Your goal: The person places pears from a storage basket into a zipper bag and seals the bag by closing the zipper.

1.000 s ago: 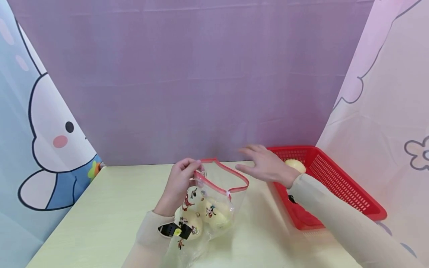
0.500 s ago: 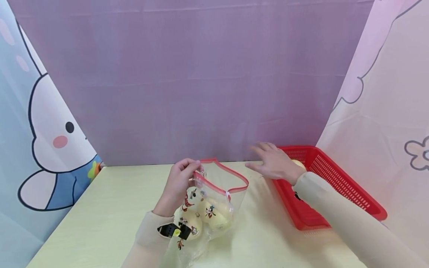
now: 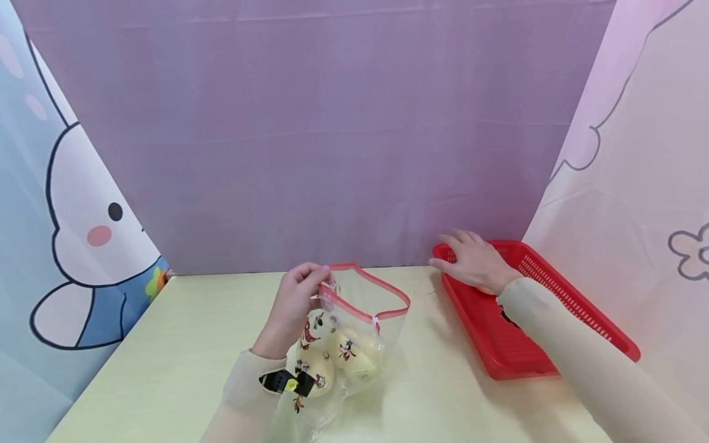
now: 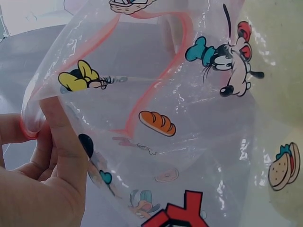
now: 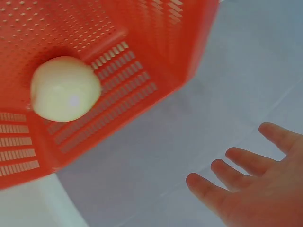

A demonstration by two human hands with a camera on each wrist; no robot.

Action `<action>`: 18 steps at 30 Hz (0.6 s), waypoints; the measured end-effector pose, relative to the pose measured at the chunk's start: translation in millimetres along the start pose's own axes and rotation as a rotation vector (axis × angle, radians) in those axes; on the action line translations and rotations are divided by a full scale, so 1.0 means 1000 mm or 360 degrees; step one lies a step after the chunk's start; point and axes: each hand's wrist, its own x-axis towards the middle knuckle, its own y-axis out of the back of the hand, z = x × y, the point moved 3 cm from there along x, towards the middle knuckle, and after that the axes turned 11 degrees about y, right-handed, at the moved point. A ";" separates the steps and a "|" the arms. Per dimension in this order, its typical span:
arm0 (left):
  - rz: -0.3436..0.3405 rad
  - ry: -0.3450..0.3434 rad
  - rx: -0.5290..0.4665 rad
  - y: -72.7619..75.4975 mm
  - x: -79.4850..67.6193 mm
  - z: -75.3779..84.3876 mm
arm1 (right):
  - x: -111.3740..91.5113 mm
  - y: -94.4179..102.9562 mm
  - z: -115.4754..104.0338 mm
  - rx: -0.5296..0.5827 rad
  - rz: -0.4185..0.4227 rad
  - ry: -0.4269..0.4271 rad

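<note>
My left hand (image 3: 293, 301) pinches the red-edged rim of a clear zip bag (image 3: 390, 332) printed with cartoon figures. Its mouth gapes upward, and pale yellow round fruits (image 3: 318, 372) show through the lower part. The left wrist view has the thumb and fingers of that hand (image 4: 61, 161) at the bag's edge. Over the back left end of a red plastic basket (image 3: 506, 351) is my right hand (image 3: 476, 264), fingers extended and holding nothing. One pale yellow round fruit (image 5: 65, 89) lies in the basket's corner, mostly covered by that hand in the head view.
The pale yellow tabletop (image 3: 188, 344) carries the bag in the middle and the basket at the right. A purple cloth backdrop (image 3: 332, 135) rises behind the table. Printed cloths hang along the left (image 3: 83, 258) and right (image 3: 637, 234) sides.
My right hand has moved right, from beside the bag's mouth to over the basket, and now hides most of the fruit there. The left hand and bag have hardly moved.
</note>
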 end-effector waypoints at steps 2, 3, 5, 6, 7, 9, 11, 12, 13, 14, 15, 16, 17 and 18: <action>-0.0005 0.0002 -0.0001 0.000 0.000 -0.001 | -0.002 0.000 0.007 0.0022 0.0006 -0.0022; -0.0007 0.0002 -0.0003 0.000 0.001 -0.001 | -0.002 0.000 0.011 0.0028 0.0009 -0.0030; -0.0010 0.0000 -0.0003 -0.001 0.001 -0.001 | -0.004 -0.001 0.017 0.0040 0.0016 -0.0052; -0.0011 0.0000 -0.0002 -0.001 0.001 -0.001 | -0.004 -0.001 0.021 0.0044 0.0015 -0.0061; -0.0012 -0.0001 -0.0001 -0.001 0.001 -0.001 | -0.004 -0.002 0.024 0.0049 0.0013 -0.0071; -0.0015 -0.0002 0.0005 -0.001 0.001 -0.001 | -0.005 -0.004 0.030 0.0050 -0.0001 -0.0096; -0.0015 -0.0001 0.0012 -0.002 0.002 -0.002 | -0.005 -0.006 0.037 0.0054 -0.0013 -0.0125; -0.0015 0.0000 0.0011 -0.002 0.002 -0.002 | -0.005 -0.008 0.040 0.0056 -0.0018 -0.0139; -0.0013 0.0002 0.0010 -0.002 0.001 -0.002 | -0.005 -0.009 0.043 0.0062 -0.0019 -0.0154; -0.0012 0.0005 0.0008 -0.002 0.001 -0.002 | -0.005 -0.011 0.046 0.0067 -0.0021 -0.0164; -0.0012 0.0006 0.0005 -0.002 0.001 -0.002 | -0.005 -0.012 0.049 0.0068 -0.0023 -0.0174; -0.0013 0.0008 0.0003 -0.002 0.002 -0.002 | -0.005 -0.013 0.051 0.0071 -0.0022 -0.0181; -0.0016 0.0008 0.0001 -0.002 0.002 -0.002 | -0.006 -0.014 0.054 0.0075 -0.0021 -0.0191; -0.0018 0.0008 0.0000 -0.003 0.002 -0.002 | -0.006 -0.015 0.057 0.0080 -0.0023 -0.0201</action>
